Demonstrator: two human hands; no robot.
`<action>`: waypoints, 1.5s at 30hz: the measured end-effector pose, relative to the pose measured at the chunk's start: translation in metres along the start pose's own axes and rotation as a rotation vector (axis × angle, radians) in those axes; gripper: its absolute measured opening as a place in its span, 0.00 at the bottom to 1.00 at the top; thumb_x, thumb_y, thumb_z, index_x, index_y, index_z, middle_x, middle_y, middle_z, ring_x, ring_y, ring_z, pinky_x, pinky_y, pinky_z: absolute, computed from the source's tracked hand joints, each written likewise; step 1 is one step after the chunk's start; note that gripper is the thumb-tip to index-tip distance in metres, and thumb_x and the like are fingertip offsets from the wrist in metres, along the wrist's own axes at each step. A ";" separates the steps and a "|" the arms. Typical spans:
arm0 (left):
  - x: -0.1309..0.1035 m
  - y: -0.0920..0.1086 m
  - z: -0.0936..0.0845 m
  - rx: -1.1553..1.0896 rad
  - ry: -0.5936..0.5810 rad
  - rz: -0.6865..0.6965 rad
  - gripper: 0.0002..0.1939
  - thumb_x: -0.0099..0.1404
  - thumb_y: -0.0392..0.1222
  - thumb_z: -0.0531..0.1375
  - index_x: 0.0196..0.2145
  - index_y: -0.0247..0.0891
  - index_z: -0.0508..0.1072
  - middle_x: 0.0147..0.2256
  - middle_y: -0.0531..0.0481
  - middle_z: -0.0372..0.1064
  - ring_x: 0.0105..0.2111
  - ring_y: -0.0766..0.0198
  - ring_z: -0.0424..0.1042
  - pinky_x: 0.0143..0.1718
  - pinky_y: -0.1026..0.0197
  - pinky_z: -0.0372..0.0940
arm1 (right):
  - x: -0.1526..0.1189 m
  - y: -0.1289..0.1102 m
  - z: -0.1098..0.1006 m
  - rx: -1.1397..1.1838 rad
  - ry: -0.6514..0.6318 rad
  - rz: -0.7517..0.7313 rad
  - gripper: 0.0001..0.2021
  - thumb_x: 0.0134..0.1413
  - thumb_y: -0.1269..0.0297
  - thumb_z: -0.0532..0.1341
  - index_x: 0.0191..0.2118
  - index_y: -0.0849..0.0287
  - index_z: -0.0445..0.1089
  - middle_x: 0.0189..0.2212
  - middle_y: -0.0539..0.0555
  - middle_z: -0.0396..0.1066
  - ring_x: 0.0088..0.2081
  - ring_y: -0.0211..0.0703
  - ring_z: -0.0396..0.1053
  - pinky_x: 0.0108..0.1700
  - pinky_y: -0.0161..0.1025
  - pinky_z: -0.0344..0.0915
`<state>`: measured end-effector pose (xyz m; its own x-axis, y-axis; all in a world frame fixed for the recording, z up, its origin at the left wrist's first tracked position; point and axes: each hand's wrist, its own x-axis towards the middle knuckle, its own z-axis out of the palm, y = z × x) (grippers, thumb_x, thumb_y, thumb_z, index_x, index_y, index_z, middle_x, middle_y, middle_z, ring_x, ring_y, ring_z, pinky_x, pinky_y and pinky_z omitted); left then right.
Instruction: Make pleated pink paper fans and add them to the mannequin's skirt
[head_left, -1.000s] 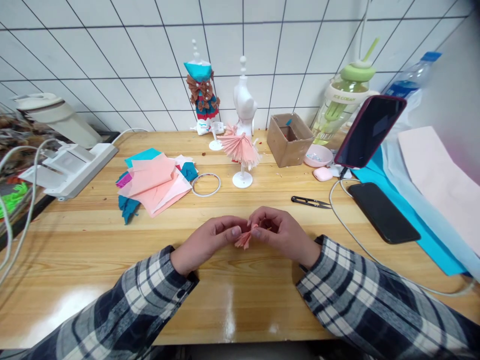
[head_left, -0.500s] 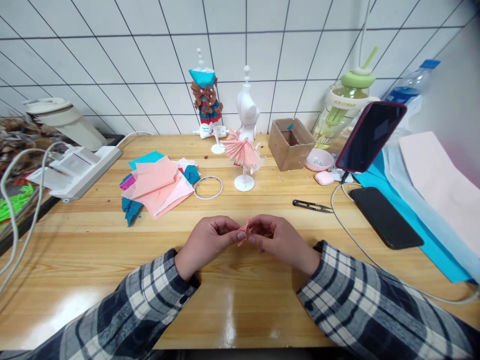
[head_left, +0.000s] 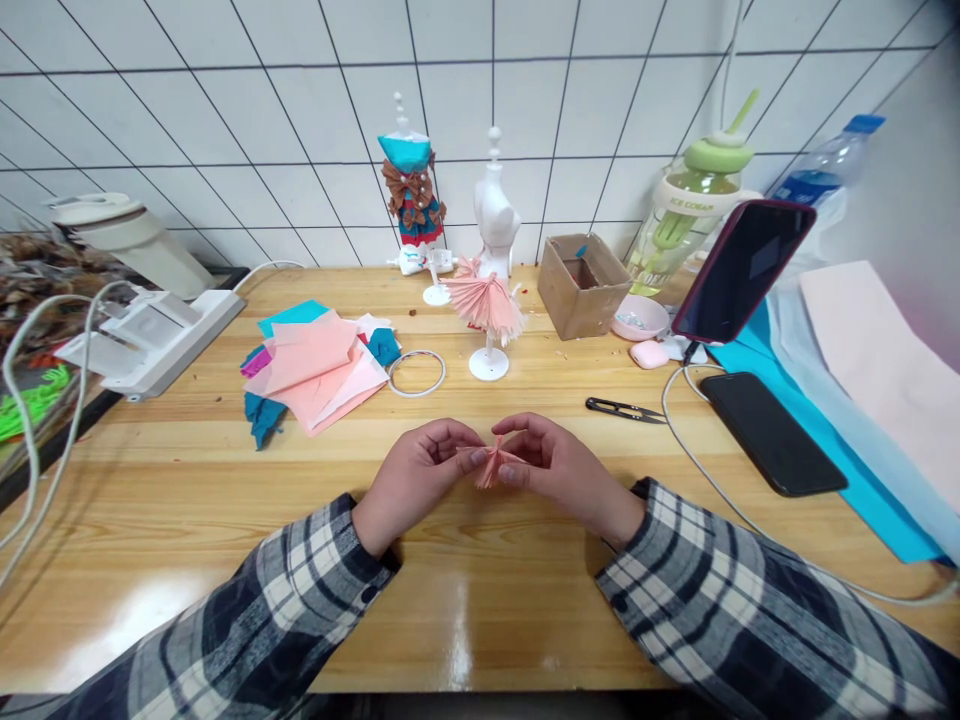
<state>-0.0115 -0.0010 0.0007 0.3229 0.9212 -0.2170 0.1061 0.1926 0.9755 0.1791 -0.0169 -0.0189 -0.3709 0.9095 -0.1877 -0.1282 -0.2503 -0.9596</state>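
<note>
A small pleated piece of pink paper (head_left: 492,468) is pinched between my two hands above the wooden table (head_left: 465,570); its folds fan out downward. My left hand (head_left: 427,470) grips its left side between thumb and fingers. Its right side is held by my right hand (head_left: 559,468) in the same way. Beyond them a white mannequin (head_left: 495,225) stands upright with a pleated pink paper skirt (head_left: 487,303) around its lower part. Behind it to the left is a second mannequin (head_left: 411,195) dressed in teal, brown and red paper.
Pink paper sheets (head_left: 315,370) and a white ring (head_left: 417,374) lie left of centre. Black thread snips (head_left: 624,410), a cardboard box (head_left: 582,290), a pink bowl (head_left: 640,317), a black phone (head_left: 772,434) and a propped phone (head_left: 742,270) are on the right, with a cable.
The pink piece has opened out between my fingers, its pleats now spread downward and sideways. My right hand's fingers have lifted slightly.
</note>
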 end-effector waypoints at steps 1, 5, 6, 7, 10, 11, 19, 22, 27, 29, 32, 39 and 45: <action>0.000 -0.001 -0.001 -0.037 0.001 0.002 0.14 0.55 0.48 0.67 0.33 0.35 0.72 0.28 0.52 0.72 0.28 0.68 0.69 0.31 0.65 0.63 | 0.000 -0.001 0.000 -0.006 0.002 0.011 0.19 0.46 0.66 0.67 0.45 0.57 0.65 0.32 0.49 0.71 0.35 0.39 0.70 0.40 0.39 0.65; 0.001 -0.005 -0.002 -0.165 -0.071 0.017 0.16 0.58 0.46 0.65 0.41 0.36 0.70 0.31 0.52 0.70 0.29 0.68 0.69 0.32 0.65 0.63 | 0.000 -0.005 0.000 -0.029 0.005 0.071 0.17 0.46 0.71 0.62 0.45 0.58 0.66 0.28 0.46 0.66 0.28 0.34 0.66 0.31 0.35 0.63; 0.000 -0.005 -0.001 -0.171 -0.118 0.012 0.19 0.57 0.45 0.66 0.43 0.36 0.69 0.33 0.51 0.70 0.31 0.67 0.70 0.33 0.64 0.64 | 0.000 -0.006 0.000 -0.030 0.003 0.072 0.17 0.45 0.71 0.62 0.45 0.58 0.66 0.28 0.46 0.67 0.27 0.34 0.65 0.31 0.35 0.63; -0.001 -0.005 0.000 -0.167 -0.162 0.001 0.21 0.56 0.43 0.67 0.46 0.37 0.68 0.34 0.51 0.70 0.32 0.66 0.71 0.34 0.63 0.65 | 0.000 -0.006 0.001 -0.028 -0.002 0.068 0.18 0.45 0.71 0.61 0.45 0.58 0.65 0.28 0.47 0.67 0.27 0.35 0.66 0.31 0.35 0.63; -0.002 -0.004 0.002 -0.141 -0.219 -0.036 0.25 0.54 0.37 0.68 0.48 0.39 0.65 0.34 0.52 0.68 0.33 0.65 0.72 0.36 0.62 0.67 | 0.000 -0.006 0.001 -0.009 -0.003 0.068 0.16 0.46 0.70 0.62 0.44 0.58 0.66 0.28 0.48 0.69 0.29 0.36 0.68 0.33 0.36 0.64; -0.002 -0.004 0.003 -0.135 -0.219 -0.038 0.25 0.55 0.37 0.67 0.48 0.40 0.64 0.34 0.53 0.68 0.33 0.66 0.72 0.36 0.62 0.67 | 0.000 -0.006 0.001 0.002 0.001 0.078 0.16 0.46 0.70 0.62 0.44 0.58 0.66 0.28 0.47 0.69 0.29 0.36 0.68 0.33 0.36 0.64; -0.002 -0.005 -0.002 -0.142 -0.301 0.026 0.26 0.55 0.35 0.66 0.51 0.41 0.65 0.43 0.46 0.68 0.44 0.61 0.70 0.44 0.58 0.65 | 0.000 -0.004 0.000 -0.009 0.002 0.061 0.17 0.46 0.68 0.61 0.45 0.59 0.65 0.26 0.46 0.66 0.26 0.34 0.65 0.30 0.35 0.61; -0.002 -0.004 -0.002 -0.133 -0.273 0.013 0.21 0.59 0.41 0.64 0.49 0.39 0.67 0.39 0.47 0.70 0.40 0.61 0.70 0.41 0.59 0.65 | 0.000 -0.002 0.001 -0.084 0.002 0.012 0.17 0.47 0.69 0.61 0.46 0.59 0.66 0.24 0.44 0.63 0.25 0.33 0.62 0.29 0.34 0.60; 0.000 -0.004 0.000 -0.065 -0.078 0.018 0.15 0.56 0.43 0.67 0.39 0.36 0.70 0.32 0.51 0.71 0.33 0.66 0.70 0.36 0.63 0.65 | -0.001 -0.003 0.001 -0.065 0.005 0.036 0.17 0.50 0.65 0.62 0.48 0.59 0.67 0.27 0.47 0.66 0.28 0.35 0.65 0.31 0.35 0.63; 0.001 -0.003 0.000 -0.075 -0.014 0.051 0.16 0.55 0.43 0.68 0.39 0.36 0.70 0.32 0.51 0.70 0.33 0.66 0.70 0.36 0.63 0.66 | -0.001 -0.003 0.000 0.033 0.021 0.070 0.19 0.52 0.59 0.62 0.50 0.57 0.66 0.31 0.50 0.69 0.30 0.37 0.68 0.32 0.37 0.66; 0.002 -0.003 -0.001 -0.061 0.055 0.082 0.16 0.54 0.43 0.68 0.39 0.36 0.70 0.30 0.52 0.70 0.32 0.67 0.70 0.37 0.64 0.66 | -0.001 0.000 0.000 0.060 0.005 0.063 0.26 0.50 0.57 0.65 0.55 0.56 0.61 0.34 0.51 0.70 0.34 0.40 0.70 0.34 0.39 0.68; -0.001 -0.002 0.002 0.069 0.071 0.142 0.14 0.54 0.43 0.68 0.34 0.37 0.68 0.31 0.51 0.70 0.33 0.66 0.71 0.38 0.62 0.66 | 0.000 0.002 0.002 -0.027 0.100 -0.007 0.25 0.46 0.61 0.68 0.51 0.57 0.65 0.29 0.48 0.70 0.31 0.37 0.68 0.37 0.38 0.65; 0.002 -0.003 0.000 -0.127 0.107 0.107 0.16 0.55 0.42 0.68 0.35 0.38 0.65 0.30 0.55 0.69 0.31 0.69 0.70 0.36 0.65 0.65 | 0.000 -0.001 -0.001 0.080 0.110 0.004 0.21 0.49 0.59 0.65 0.49 0.59 0.66 0.26 0.47 0.69 0.27 0.36 0.67 0.34 0.37 0.65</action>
<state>-0.0113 -0.0003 -0.0027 0.2238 0.9680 -0.1139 -0.0452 0.1271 0.9909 0.1802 -0.0162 -0.0184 -0.2688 0.9383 -0.2178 -0.2015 -0.2759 -0.9398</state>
